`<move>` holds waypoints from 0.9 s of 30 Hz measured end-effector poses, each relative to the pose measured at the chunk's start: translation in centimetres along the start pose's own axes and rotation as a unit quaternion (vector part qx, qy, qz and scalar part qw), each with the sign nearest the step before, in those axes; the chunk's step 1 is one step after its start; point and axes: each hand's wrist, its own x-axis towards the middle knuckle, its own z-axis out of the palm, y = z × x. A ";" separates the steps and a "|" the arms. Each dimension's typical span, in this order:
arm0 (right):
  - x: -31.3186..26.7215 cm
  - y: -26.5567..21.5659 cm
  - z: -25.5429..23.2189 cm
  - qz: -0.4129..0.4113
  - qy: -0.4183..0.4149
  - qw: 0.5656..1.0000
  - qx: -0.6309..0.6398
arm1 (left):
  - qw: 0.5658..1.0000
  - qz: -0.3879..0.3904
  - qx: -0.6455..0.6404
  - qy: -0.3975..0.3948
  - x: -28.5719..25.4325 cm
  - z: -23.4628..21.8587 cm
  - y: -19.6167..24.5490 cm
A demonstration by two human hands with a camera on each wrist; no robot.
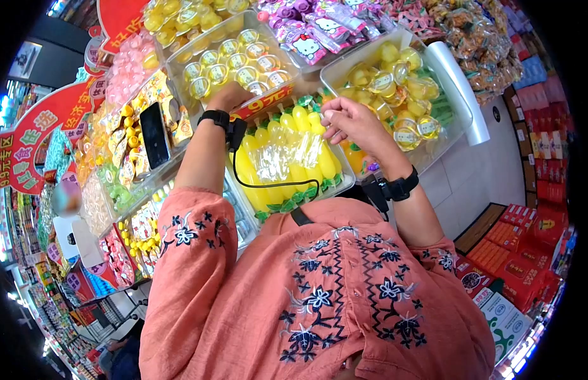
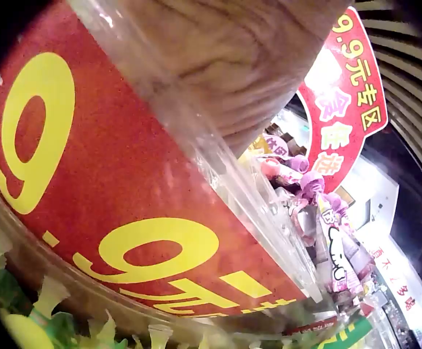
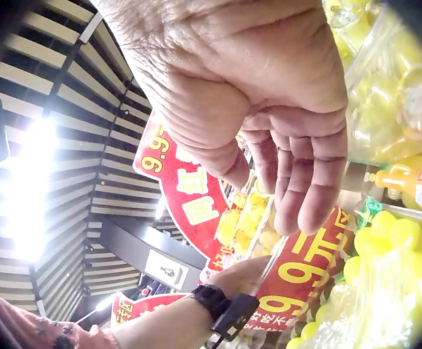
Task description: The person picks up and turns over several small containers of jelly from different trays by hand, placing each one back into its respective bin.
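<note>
My left hand [image 1: 230, 96] reaches over the front wall of a clear bin [image 1: 173, 66] of yellow jelly cups [image 1: 246, 75]. Its fingers are hidden behind the rim, and I cannot tell whether they hold anything. In the left wrist view, the hand [image 2: 233, 65] lies across the clear edge above a red price sign [image 2: 116, 174]. My right hand [image 1: 354, 123] hovers over the right end of a tray of yellow banana-shaped pouches [image 1: 294, 149] with green leafy ends. Seen from the right wrist, this hand [image 3: 269, 109] has loosely bent fingers and holds nothing.
Right of the pouches stands another clear bin [image 1: 455, 123] of yellow cups. Purple Hello Kitty packets [image 1: 313, 41] lie behind. A black phone [image 1: 155, 135] rests on snacks at the left. Stacked red boxes [image 1: 522, 266] stand at the far right, past the tiled floor [image 1: 433, 183].
</note>
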 end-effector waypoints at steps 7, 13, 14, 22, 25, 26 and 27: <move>0.0 0.3 -0.4 0.005 -0.021 0.999 -0.038 | 0.999 0.022 0.022 -0.026 0.9 0.3 -1.1; -0.1 -0.1 -0.3 0.011 -0.017 0.999 -0.039 | 1.000 0.004 0.002 -0.017 0.9 0.4 -1.3; -0.2 -0.2 -0.3 0.012 -0.017 0.999 -0.040 | 1.000 0.000 0.010 -0.014 1.0 0.6 -1.4; -2.0 -1.6 -5.7 -0.048 0.074 0.996 0.007 | 0.959 0.076 -0.230 0.148 -1.8 -1.7 -1.7; -4.0 -3.7 -8.2 -0.071 0.151 0.986 -0.001 | 0.890 0.140 -0.397 0.176 -7.0 -2.5 2.0; -4.3 -4.0 -9.0 -0.078 0.176 0.981 -0.003 | 0.873 0.151 -0.433 0.166 -8.7 -2.6 3.3; -4.5 -4.1 -9.7 -0.086 0.199 0.976 -0.005 | 0.855 0.161 -0.467 0.158 -10.2 -2.6 4.7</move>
